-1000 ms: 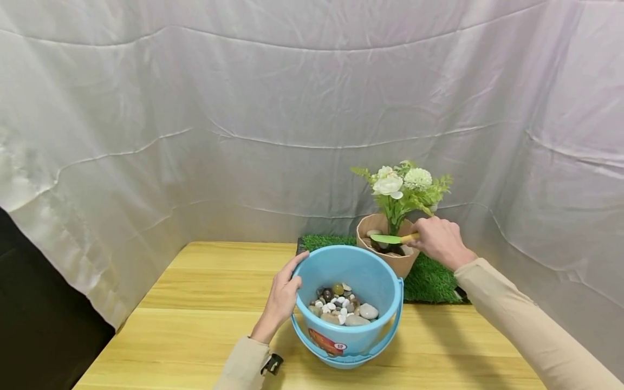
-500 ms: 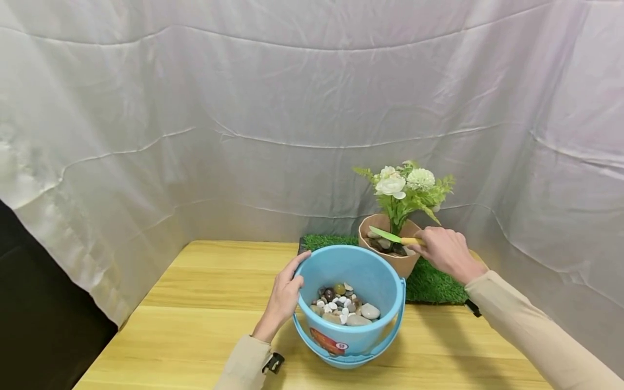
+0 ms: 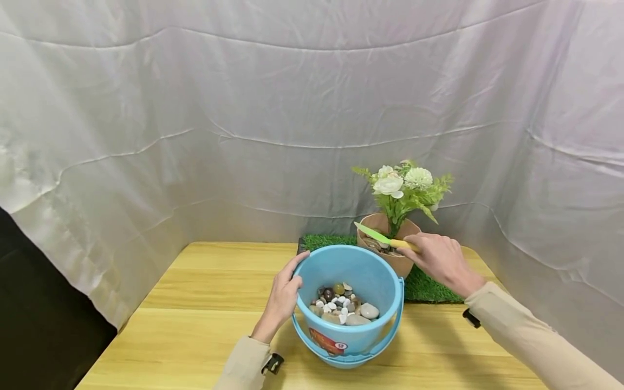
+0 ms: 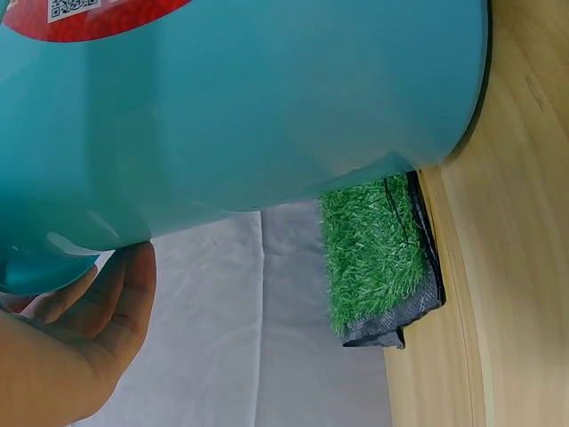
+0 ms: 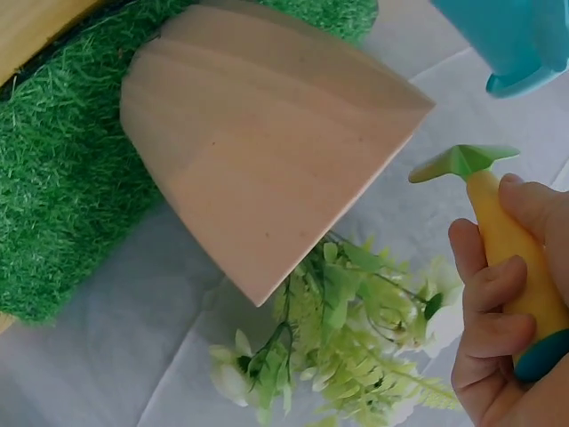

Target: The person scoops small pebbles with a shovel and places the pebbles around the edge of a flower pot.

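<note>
A light-blue bucket (image 3: 361, 341) stands at the front of the table, its handle hanging down at the front. Pebbles (image 3: 338, 306) in white, grey, brown and yellow lie on its bottom. My left hand (image 3: 280, 298) grips the bucket's rim at the left, thumb on the near side. In my right hand (image 3: 441, 260) is a small trowel with a green blade (image 3: 371, 233) and yellow handle (image 5: 508, 240), fingers wrapped round the handle. The blade overlaps the flowerpot's opening in the head view. That beige flowerpot (image 5: 267, 142), behind the bucket, holds stones and white flowers (image 3: 390, 186) with green leaves.
The flowerpot stands on an artificial grass mat (image 3: 434, 287) at the back right of the wooden table (image 3: 195, 325). A pale grey curtain (image 3: 273, 108) hangs behind and at both sides. Black cloth (image 3: 39, 303) shows at the far left.
The trowel's blade has come up out of the flowerpot and swung left, its tip tilted upward. My right hand has lowered slightly. The left hand and bucket have stayed put.
</note>
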The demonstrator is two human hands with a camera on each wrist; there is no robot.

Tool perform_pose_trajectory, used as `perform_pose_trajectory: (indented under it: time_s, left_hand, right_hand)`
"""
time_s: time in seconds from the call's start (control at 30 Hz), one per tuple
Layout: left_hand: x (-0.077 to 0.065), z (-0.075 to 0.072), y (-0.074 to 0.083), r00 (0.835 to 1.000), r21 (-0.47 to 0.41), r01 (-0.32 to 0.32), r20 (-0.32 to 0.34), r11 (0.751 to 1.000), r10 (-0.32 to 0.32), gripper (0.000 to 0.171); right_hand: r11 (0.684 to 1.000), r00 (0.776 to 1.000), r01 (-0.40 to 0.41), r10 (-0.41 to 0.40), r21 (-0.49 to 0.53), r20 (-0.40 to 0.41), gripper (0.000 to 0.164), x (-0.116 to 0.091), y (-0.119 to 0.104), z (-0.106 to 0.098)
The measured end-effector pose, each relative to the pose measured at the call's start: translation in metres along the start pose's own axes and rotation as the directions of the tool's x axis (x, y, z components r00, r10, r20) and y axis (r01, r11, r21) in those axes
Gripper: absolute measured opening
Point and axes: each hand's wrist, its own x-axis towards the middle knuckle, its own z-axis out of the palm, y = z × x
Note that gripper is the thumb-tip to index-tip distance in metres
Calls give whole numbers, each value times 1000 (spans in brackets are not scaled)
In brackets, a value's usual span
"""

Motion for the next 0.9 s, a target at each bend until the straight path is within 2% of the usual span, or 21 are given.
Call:
perform_pose_trajectory:
  time_s: [0.2, 0.5, 0.73, 0.9]
  left_hand:
    - [0, 0, -1, 1000, -1, 0, -4, 1000, 0, 58]
    - [-1, 0, -1, 1000, -3, -1, -8, 1000, 1, 58]
    - [0, 1, -1, 1000, 1, 0, -13, 1000, 0, 59]
    - [0, 0, 0, 1000, 10, 1, -13, 1000, -1, 59]
  right_hand:
    - [999, 998, 19, -17, 37, -65, 13, -1, -7, -2]
    - [989, 992, 96, -86, 115, -88, 21, 1, -20, -10]
    - [987, 995, 97, -94, 129, -29, 13, 5, -35, -20]
    - [986, 993, 109, -114, 125, 32, 13, 11, -47, -29]
